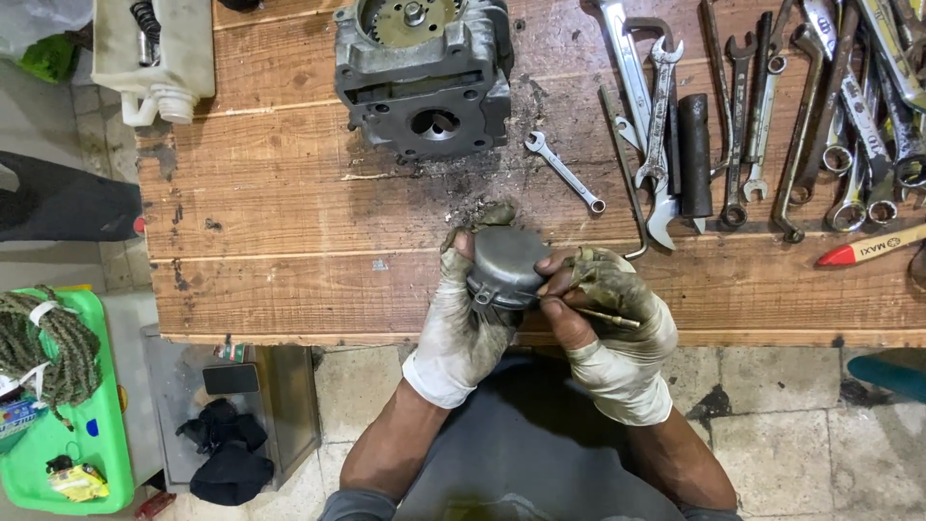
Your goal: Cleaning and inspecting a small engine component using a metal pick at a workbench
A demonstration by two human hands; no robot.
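Piston held over the bench edge

The left hand (pixel 461 328) has its grip closed around the grey piston (pixel 505 267); the right hand (pixel 613 333) pinches a thin metal tool (pixel 603 316) beside it. The green tray (pixel 96 425) holds coiled rope (pixel 43 347).

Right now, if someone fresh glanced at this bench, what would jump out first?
First, the two dirty gloved hands at the bench's near edge: the left hand cups a round grey metal part while the right hand holds a thin tool beside it. Behind them, at the far edge of the wooden bench, stands a grimy engine block. A crowded row of wrenches fills the right side.
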